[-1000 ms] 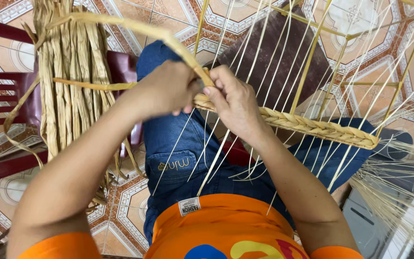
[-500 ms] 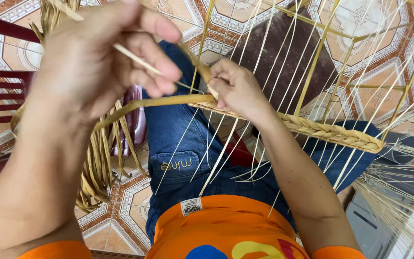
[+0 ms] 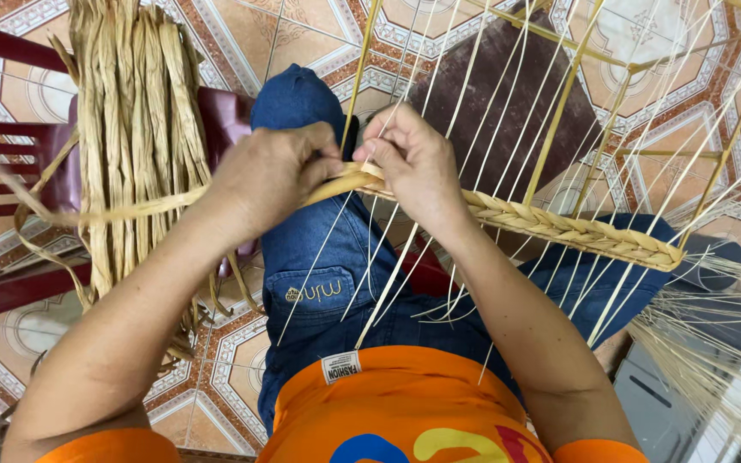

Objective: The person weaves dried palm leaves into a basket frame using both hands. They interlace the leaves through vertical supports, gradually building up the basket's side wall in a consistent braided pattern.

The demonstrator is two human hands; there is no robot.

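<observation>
Left hand (image 3: 272,184) has dropped back down from where I'd lifted it a moment ago, and it's now closed around the flat straw strand (image 3: 130,206) right at the braided rim (image 3: 559,225). My right hand (image 3: 413,163) pinches the braid end beside it, over my knee. Bundle of dried straw (image 3: 130,129) hangs off the red chair (image 3: 10,154).

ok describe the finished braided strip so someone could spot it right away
Start at the gold wire frame over the person's lap. Along its lower edge, a thick plaited straw band runs rightward from the right hand. Unlike the thin loose strands around it, it is tightly woven.
</observation>
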